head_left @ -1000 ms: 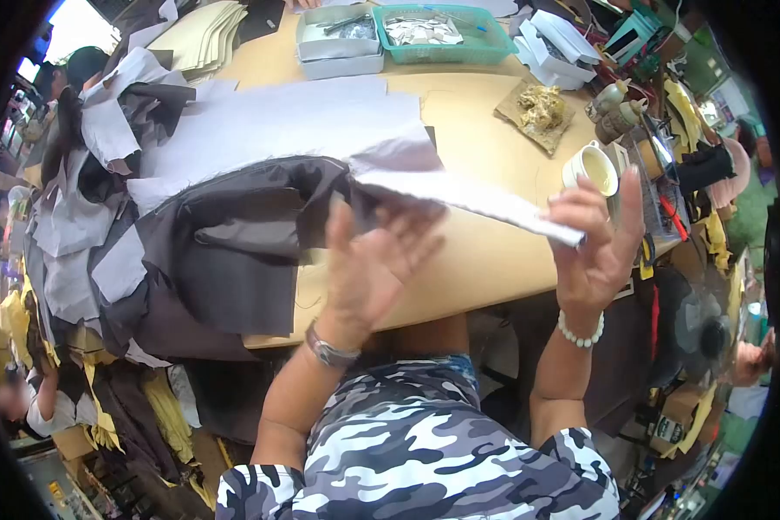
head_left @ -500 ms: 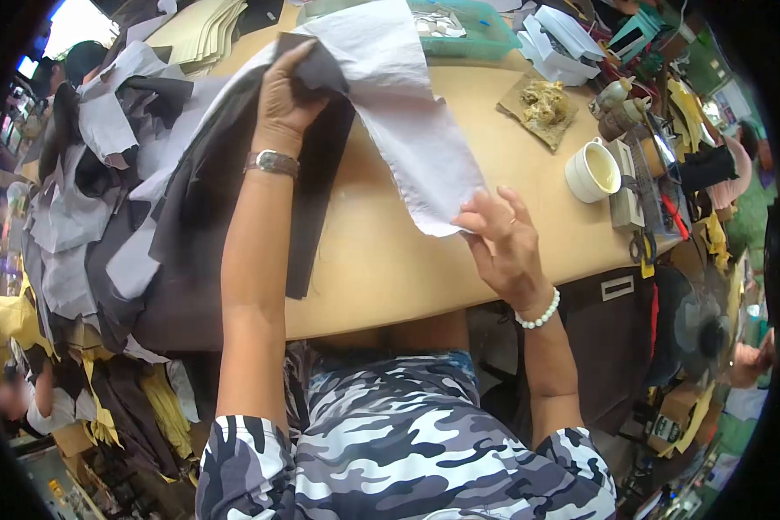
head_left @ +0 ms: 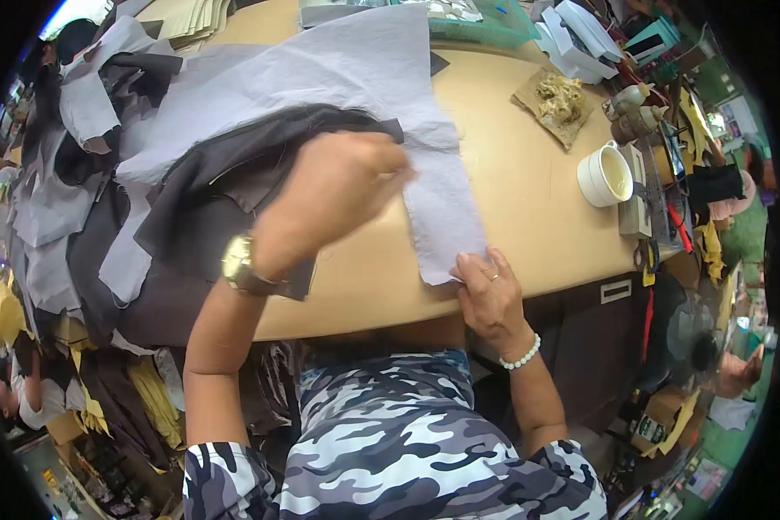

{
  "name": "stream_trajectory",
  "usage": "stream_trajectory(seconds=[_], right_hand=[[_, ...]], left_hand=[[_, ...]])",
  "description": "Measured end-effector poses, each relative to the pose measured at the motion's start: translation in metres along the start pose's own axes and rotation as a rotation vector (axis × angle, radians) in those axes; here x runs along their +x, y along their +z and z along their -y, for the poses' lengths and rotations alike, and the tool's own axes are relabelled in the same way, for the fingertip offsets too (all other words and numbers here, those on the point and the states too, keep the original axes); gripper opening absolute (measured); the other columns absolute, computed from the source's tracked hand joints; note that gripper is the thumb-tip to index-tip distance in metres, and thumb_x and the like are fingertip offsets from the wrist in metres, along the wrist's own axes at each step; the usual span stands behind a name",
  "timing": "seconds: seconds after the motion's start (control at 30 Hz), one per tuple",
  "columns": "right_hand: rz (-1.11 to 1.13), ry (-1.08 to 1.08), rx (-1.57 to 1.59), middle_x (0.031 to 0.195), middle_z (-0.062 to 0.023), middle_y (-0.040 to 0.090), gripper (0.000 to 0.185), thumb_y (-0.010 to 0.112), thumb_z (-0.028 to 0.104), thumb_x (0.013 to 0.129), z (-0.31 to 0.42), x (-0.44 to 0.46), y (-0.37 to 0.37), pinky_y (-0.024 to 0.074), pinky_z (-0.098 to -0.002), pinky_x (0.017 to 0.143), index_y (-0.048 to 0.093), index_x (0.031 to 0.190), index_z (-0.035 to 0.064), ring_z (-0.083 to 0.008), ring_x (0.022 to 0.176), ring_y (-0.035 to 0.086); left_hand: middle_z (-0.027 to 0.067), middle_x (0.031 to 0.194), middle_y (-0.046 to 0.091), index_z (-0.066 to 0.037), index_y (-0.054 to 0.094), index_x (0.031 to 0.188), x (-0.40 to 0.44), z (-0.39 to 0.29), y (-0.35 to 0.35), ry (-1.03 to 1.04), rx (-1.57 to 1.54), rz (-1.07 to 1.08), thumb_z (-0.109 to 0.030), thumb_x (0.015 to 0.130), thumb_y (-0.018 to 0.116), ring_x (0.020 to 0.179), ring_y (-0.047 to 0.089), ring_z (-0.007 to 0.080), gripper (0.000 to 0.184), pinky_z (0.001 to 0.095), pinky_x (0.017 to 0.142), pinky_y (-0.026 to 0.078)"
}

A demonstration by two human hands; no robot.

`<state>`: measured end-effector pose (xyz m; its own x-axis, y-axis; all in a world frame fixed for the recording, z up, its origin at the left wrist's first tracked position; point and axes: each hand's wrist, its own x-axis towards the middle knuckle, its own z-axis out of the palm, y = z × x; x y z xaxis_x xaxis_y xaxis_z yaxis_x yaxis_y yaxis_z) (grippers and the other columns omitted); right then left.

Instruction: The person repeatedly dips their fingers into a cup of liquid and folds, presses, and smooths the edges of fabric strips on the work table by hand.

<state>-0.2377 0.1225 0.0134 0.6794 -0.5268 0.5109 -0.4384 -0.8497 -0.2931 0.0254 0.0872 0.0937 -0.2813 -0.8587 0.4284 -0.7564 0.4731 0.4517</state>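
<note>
A light grey-white cloth piece point(head_left: 446, 173) lies spread over the table, its narrow end reaching toward the front edge. My right hand point(head_left: 491, 299) pinches the corner of that end between thumb and fingers. Dark grey fabric point(head_left: 225, 165) lies bunched on the left part of the light cloth. Over its right side hovers my left hand point(head_left: 338, 191), blurred by motion with fingers curled; whether anything is in them cannot be made out.
A heap of grey and dark cloth pieces point(head_left: 52, 208) covers the table's left side. To the right stand a white cup point(head_left: 602, 176), a brown square with a yellowish lump point(head_left: 556, 100), bottles point(head_left: 640, 120) and scissors point(head_left: 643, 254). Behind is a green tray point(head_left: 494, 33).
My left hand has let go of the raised dark fabric and come down and to the right, turning over. The light cloth now lies flatter, its corner drawn toward me by my right hand.
</note>
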Motion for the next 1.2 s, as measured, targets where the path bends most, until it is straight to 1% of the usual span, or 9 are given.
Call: stream_trajectory(seconds=[0.1,0.23,0.3,0.43,0.7,0.77,0.83,0.9,1.2], right_hand=[[-0.004,0.02,0.058,0.096,-0.0136,0.065,0.05,0.059,-0.004,0.077,0.006,0.005,-0.002,0.049,-0.0451,0.084,0.05,0.126,0.0023,-0.0263,0.088,0.065],[-0.038,0.036,0.122,0.095,-0.016,0.064,0.05,0.059,-0.007,0.075,0.009,0.003,0.003,0.0506,-0.0417,0.08,0.051,0.124,0.0005,-0.0288,0.085,0.064],[-0.049,0.05,0.132,0.095,-0.0166,0.064,0.051,0.059,-0.008,0.074,0.01,0.001,0.003,0.0508,-0.0408,0.079,0.051,0.124,0.0,-0.0296,0.086,0.064],[-0.035,0.048,0.158,0.097,-0.018,0.064,0.053,0.065,-0.003,0.073,0.009,-0.001,0.002,0.051,-0.0421,0.08,0.051,0.124,-0.0008,-0.0318,0.087,0.063],[0.012,0.242,0.291,0.107,-0.0197,0.062,0.049,0.067,0.008,0.077,0.001,-0.001,-0.018,0.0497,-0.0428,0.085,0.052,0.122,-0.0024,-0.0342,0.093,0.063],[-0.166,0.142,0.005,0.112,-0.0213,0.06,0.043,0.061,0.004,0.079,-0.028,0.014,-0.038,0.0471,-0.0411,0.09,0.054,0.121,-0.0035,-0.0352,0.099,0.061],[-0.301,0.348,-0.327,0.115,-0.0222,0.056,0.039,0.056,0.0,0.078,-0.065,0.026,-0.071,0.044,-0.0425,0.094,0.058,0.117,-0.0018,-0.0362,0.105,0.057],[-0.269,0.525,-0.567,0.119,-0.0207,0.054,0.041,0.053,-0.001,0.075,-0.107,0.023,-0.105,0.0404,-0.0458,0.096,0.062,0.114,0.0035,-0.037,0.112,0.051],[0.102,0.676,-0.804,0.133,-0.0167,0.046,0.044,0.051,0.0,0.072,-0.193,-0.001,-0.129,0.0276,-0.0577,0.103,0.068,0.11,0.0148,-0.0379,0.13,0.034]], left_hand=[[0.0097,0.089,0.063,-0.005,0.066,0.083,0.011,0.0,0.039,0.196,0.12,-0.067,-0.01,0.079,0.067,0.086,0.061,0.0274,0.006,0.0361,0.076,0.049],[0.0117,0.094,0.065,-0.002,0.063,0.09,0.018,0.064,0.053,0.027,0.166,0.004,-0.005,0.081,0.062,0.09,0.061,0.0284,0.009,0.036,0.082,0.048],[0.0124,0.1,0.066,0.0,0.061,0.092,0.016,0.085,0.055,-0.117,-0.193,-0.028,0.001,0.083,0.058,0.095,0.062,0.0277,0.009,0.0335,0.086,0.048],[0.0111,0.105,0.066,0.0,0.061,0.094,0.011,0.101,0.057,-0.219,-0.315,-0.074,0.005,0.084,0.055,0.099,0.063,0.0245,0.012,0.0322,0.089,0.046],[0.0112,0.111,0.063,-0.004,0.062,0.105,0.007,0.086,0.055,-0.106,-0.244,-0.017,-0.01,0.08,0.064,0.114,0.055,0.0279,0.026,0.0371,0.099,0.041],[0.012,0.113,0.063,-0.004,0.061,0.107,0.0,0.091,0.065,-0.136,-0.252,-0.077,-0.008,0.079,0.063,0.121,0.05,0.0298,0.028,0.0399,0.104,0.037],[0.0125,0.117,0.061,-0.004,0.06,0.109,-0.002,0.09,0.065,-0.151,-0.274,-0.062,-0.006,0.079,0.062,0.121,0.05,0.0288,0.031,0.038,0.104,0.036],[0.0139,0.113,0.06,-0.003,0.06,0.106,0.0,0.086,0.062,-0.178,-0.328,-0.089,-0.008,0.077,0.062,0.109,0.055,0.03,0.03,0.0363,0.096,0.042],[0.0127,0.117,0.061,0.001,0.058,0.111,0.0,0.084,0.057,-0.267,-0.406,-0.047,0.003,0.074,0.051,0.119,0.053,0.024,0.038,0.0335,0.104,0.036]])
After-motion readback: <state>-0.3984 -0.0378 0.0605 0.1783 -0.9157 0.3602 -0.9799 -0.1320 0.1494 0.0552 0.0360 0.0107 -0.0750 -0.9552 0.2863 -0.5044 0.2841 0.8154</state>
